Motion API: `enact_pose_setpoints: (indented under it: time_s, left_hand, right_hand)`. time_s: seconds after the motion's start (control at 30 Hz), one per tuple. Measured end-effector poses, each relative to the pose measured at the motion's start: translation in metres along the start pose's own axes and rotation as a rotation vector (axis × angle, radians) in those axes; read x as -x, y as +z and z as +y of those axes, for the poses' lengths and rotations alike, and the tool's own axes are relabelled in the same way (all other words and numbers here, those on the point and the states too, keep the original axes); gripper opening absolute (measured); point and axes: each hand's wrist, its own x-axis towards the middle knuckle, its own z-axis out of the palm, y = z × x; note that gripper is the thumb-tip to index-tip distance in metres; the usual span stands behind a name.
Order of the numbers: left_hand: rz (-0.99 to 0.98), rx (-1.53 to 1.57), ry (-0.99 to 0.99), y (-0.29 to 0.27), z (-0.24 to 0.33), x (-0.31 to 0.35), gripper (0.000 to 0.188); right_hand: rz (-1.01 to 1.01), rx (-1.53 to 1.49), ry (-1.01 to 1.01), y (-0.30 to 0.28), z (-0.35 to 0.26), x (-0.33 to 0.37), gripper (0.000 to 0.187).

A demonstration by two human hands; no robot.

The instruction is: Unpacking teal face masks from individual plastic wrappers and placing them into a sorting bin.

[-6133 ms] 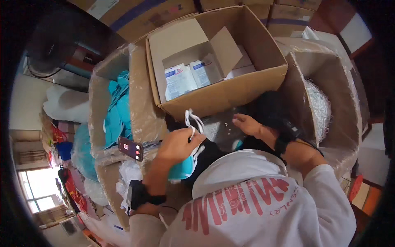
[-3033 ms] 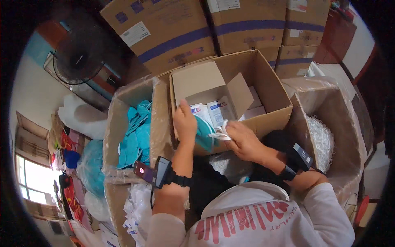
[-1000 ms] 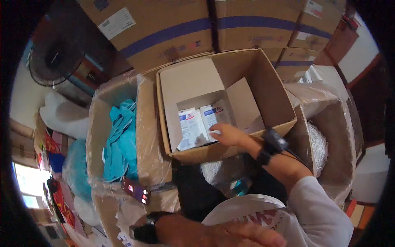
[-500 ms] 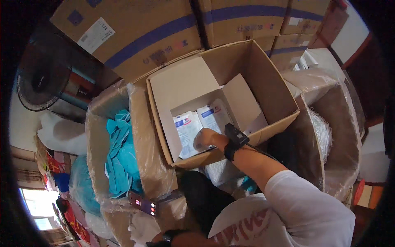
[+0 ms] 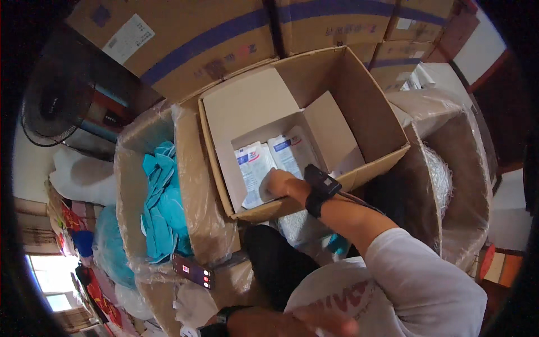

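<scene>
My right hand [image 5: 278, 182], closed with curled fingers, presses down at the near end of white printed packets [image 5: 255, 168] lying side by side. Whether it grips one is hidden under the hand. The packets lie in a smaller carton with pale flaps [image 5: 252, 104], which sits inside a large brown cardboard box [image 5: 368, 92]. A black device is strapped to my right wrist. Low in the picture, in front of my white shirt, my left hand [image 5: 281, 324] is smeared by motion. A dark band circles that wrist, and its fingers cannot be made out.
On the left a plastic-lined box [image 5: 199, 185] holds teal face masks [image 5: 163, 202]. A phone [image 5: 192, 271] with a lit screen leans below it. To the right stands another lined box [image 5: 469, 174] with white strands. Large cartons [image 5: 213, 39] are stacked behind; a fan [image 5: 53, 115] stands far left.
My left hand has swung rightward across the front of my shirt. My right hand stays at the packets, slightly shifted, its fingers still curled. The whole view has moved a little.
</scene>
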Motion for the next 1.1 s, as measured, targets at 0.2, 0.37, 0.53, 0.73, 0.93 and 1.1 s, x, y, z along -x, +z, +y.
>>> enact_pose_setpoints:
  time_s: [0.2, 0.37, 0.53, 0.73, 0.93, 1.1]
  left_hand:
    - [0.102, -0.537, -0.692, -0.046, -0.033, 0.024, 0.036]
    - [0.060, -0.713, -0.748, -0.080, -0.065, 0.058, 0.030]
    - [0.178, -0.614, -0.872, -0.092, -0.077, 0.071, 0.032]
    - [0.426, -0.740, -0.805, -0.112, -0.074, 0.065, 0.040]
    - [0.351, -0.217, -0.745, -0.068, -0.073, 0.021, 0.040]
    - [0.126, -0.204, -0.763, -0.032, -0.080, 0.020, 0.028]
  right_hand:
    - [0.096, -0.113, 0.101, -0.006, -0.009, 0.012, 0.040]
    - [0.160, -0.080, -0.047, -0.018, -0.011, 0.021, 0.028]
    - [0.192, -0.256, -0.086, -0.024, -0.009, 0.017, 0.027]
    - [0.283, -0.625, -0.401, -0.106, 0.004, 0.093, 0.026]
    - [0.199, -0.840, -0.459, -0.119, 0.045, 0.214, 0.021]
    - [0.119, -0.893, -0.442, -0.084, 0.073, 0.259, 0.030]
